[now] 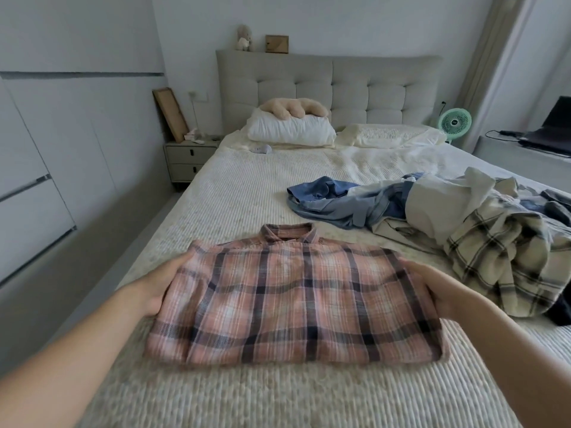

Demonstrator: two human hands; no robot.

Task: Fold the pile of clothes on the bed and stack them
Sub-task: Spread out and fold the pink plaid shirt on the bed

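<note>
A pink plaid shirt (296, 301) lies folded into a rectangle on the cream bedspread (234, 193), collar pointing toward the headboard. My left hand (160, 285) grips its left edge, fingers tucked under the fabric. My right hand (438, 288) grips its right edge the same way. To the right sits the unfolded pile: a blue denim garment (340, 199), a white garment (438, 205) and a cream checked shirt (506, 261), heaped together.
Two pillows (290, 131) and a beige plush toy (293, 108) lie by the grey headboard. A nightstand (188, 159) stands left of the bed, a green fan (455, 120) and a laptop (553, 131) to the right. Wardrobe doors line the left wall.
</note>
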